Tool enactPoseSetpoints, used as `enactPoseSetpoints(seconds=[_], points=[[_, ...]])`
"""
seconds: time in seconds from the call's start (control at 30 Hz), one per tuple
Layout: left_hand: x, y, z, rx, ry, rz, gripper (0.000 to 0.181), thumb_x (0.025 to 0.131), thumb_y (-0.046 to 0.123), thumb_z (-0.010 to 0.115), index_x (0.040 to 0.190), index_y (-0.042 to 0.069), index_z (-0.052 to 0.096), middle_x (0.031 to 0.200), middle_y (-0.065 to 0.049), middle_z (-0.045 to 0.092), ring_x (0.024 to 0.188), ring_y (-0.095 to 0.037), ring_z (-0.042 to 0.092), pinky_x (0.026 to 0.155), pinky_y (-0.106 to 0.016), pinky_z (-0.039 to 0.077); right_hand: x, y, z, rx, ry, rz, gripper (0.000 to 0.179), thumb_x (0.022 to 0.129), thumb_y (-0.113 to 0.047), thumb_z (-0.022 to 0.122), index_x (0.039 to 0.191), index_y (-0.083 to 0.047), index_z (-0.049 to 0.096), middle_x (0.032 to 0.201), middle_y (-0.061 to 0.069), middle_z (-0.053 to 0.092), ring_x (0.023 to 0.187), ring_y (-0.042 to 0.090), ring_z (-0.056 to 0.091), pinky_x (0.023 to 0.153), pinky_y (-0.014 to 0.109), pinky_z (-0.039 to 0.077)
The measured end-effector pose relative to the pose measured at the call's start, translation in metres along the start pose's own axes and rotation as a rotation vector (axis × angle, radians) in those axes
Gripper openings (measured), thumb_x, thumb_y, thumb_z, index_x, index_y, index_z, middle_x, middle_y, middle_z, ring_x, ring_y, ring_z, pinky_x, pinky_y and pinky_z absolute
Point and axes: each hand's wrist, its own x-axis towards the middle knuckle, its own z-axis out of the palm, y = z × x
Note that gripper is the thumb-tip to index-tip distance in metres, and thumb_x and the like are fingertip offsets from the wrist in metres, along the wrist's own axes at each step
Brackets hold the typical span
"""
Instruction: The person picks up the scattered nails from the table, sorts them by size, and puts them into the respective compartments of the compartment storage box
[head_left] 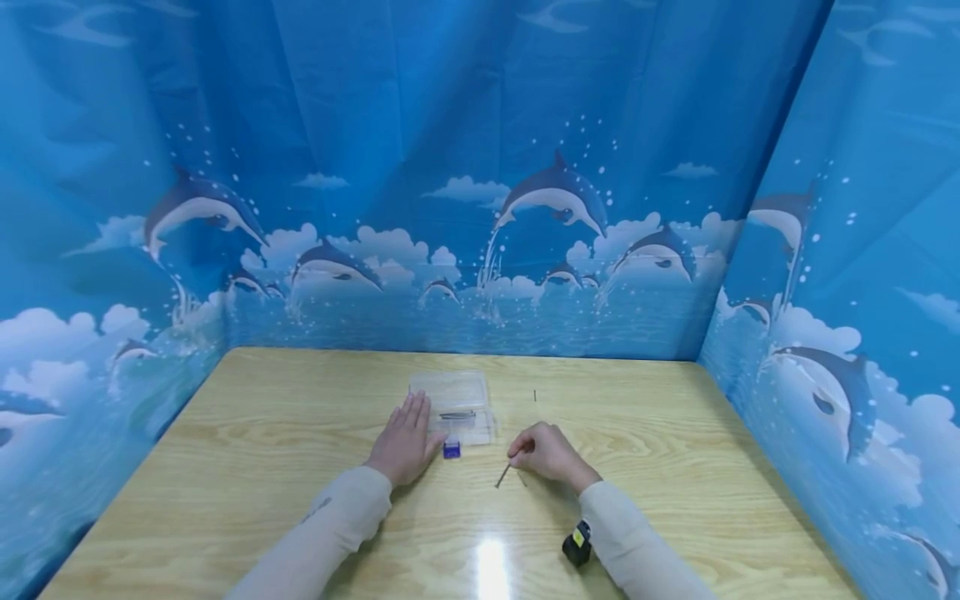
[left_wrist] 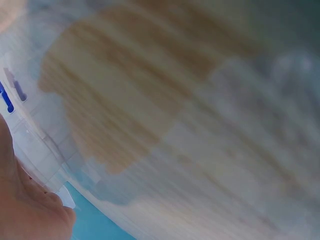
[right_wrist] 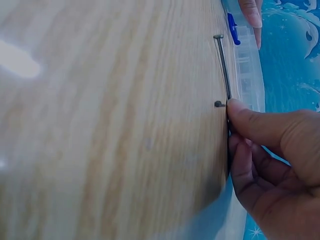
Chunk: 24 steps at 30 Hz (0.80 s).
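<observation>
A clear plastic box [head_left: 448, 390] lies with its lid spread back on the table, and several nails [head_left: 457, 415] sit in its near part. My left hand [head_left: 403, 442] rests with straight fingers along the box's left side, thumb beside a small blue piece [head_left: 452, 450] at the near edge. Between thumb and fingers, my right hand [head_left: 547, 452] pinches a long nail [right_wrist: 224, 65], its head pointing away from the fingertips. Close by that nail, another nail's head [right_wrist: 218, 104] shows at the tabletop, the rest partly hidden by the hand.
One more nail [head_left: 535, 395] is on the table, right of the box. A black object with a yellow label [head_left: 577, 543], like a tape measure, sits beside the right sleeve. Dolphin-print curtains [head_left: 465, 167] border the wooden table [head_left: 300, 392] at the back and sides.
</observation>
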Motion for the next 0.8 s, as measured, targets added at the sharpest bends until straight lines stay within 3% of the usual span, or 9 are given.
enactPoseSetpoints(seconds=[0.33,0.8], points=[[-0.0011,0.0016,-0.0020,-0.017,-0.003,0.000,0.071,0.102,0.044,0.037,0.148,-0.007,0.023,0.156,-0.023,0.018,0.145,-0.038,0.015,0.118,-0.049,0.017,0.0028,0.0028,-0.0027,-0.036,-0.056,-0.044,0.007,0.082,-0.008,0.075,0.076,-0.011,0.073,0.073,-0.007,0.066,0.068,0.008,0.055,0.064,0.024,0.049],[-0.0024,0.0043,-0.0065,-0.022,-0.008,-0.001,0.070,0.102,0.043,0.038,0.148,-0.008,0.023,0.156,-0.024,0.018,0.144,-0.038,0.016,0.118,-0.049,0.017,0.0025,-0.0013,-0.0019,-0.108,-0.044,-0.081,0.014,0.082,-0.004,0.072,0.071,-0.013,0.071,0.069,-0.009,0.063,0.064,0.005,0.052,0.063,0.023,0.047]])
